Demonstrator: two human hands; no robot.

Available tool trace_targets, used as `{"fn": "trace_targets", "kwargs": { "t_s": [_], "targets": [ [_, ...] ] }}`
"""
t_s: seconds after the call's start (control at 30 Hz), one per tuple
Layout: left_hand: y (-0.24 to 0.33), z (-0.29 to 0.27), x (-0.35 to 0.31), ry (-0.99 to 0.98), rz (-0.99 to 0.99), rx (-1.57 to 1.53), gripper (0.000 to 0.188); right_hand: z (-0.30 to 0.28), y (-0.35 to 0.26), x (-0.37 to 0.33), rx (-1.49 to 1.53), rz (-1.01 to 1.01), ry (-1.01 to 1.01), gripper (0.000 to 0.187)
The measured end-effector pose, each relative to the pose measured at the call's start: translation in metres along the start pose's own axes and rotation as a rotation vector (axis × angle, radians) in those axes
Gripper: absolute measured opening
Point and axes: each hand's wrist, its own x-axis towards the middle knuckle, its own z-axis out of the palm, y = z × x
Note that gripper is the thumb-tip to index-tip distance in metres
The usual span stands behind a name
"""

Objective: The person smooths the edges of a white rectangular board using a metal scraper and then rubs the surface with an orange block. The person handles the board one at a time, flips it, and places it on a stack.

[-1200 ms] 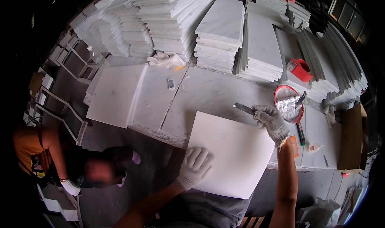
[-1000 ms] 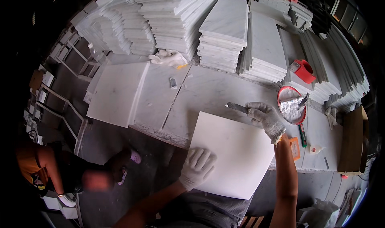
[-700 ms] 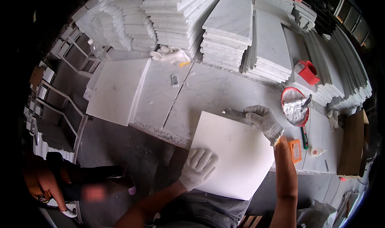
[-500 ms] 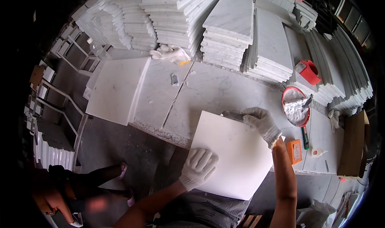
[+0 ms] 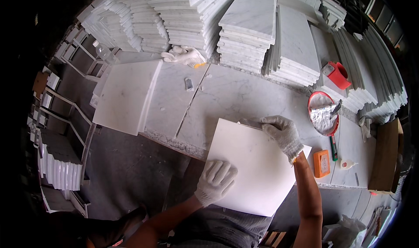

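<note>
A square white stone tile [image 5: 253,165] lies tilted at the table's front edge, against my body. My left hand [image 5: 216,182], in a white knitted glove, rests on its left side with the fingers laid on the face. My right hand [image 5: 283,134], gloved too, is closed at the tile's far edge. It holds a flat grey block [image 5: 250,123] against that edge; the fingers hide part of the block, and its exact kind cannot be made out.
Tall stacks of white marble slabs [image 5: 246,12] line the back. More tiles [image 5: 126,95] lie at left. To the right are a red-rimmed pan of white paste [image 5: 322,117], red tape dispenser [image 5: 337,75], orange box [image 5: 321,164], small bottle [image 5: 348,164] and cardboard box [image 5: 386,156]. A person [image 5: 104,226] is at lower left.
My right hand has slid a little left along the tile's far edge with the grey block. My left hand has stayed in place. The person at lower left has moved nearer to me.
</note>
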Motion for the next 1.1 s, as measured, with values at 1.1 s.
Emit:
{"fn": "trace_targets", "kwargs": {
  "t_s": [1.1],
  "targets": [
    [0.0,-0.003,-0.003,-0.03,-0.034,0.014,0.041,0.005,0.009,-0.006,-0.108,-0.179,0.109,0.018]
  ]
}}
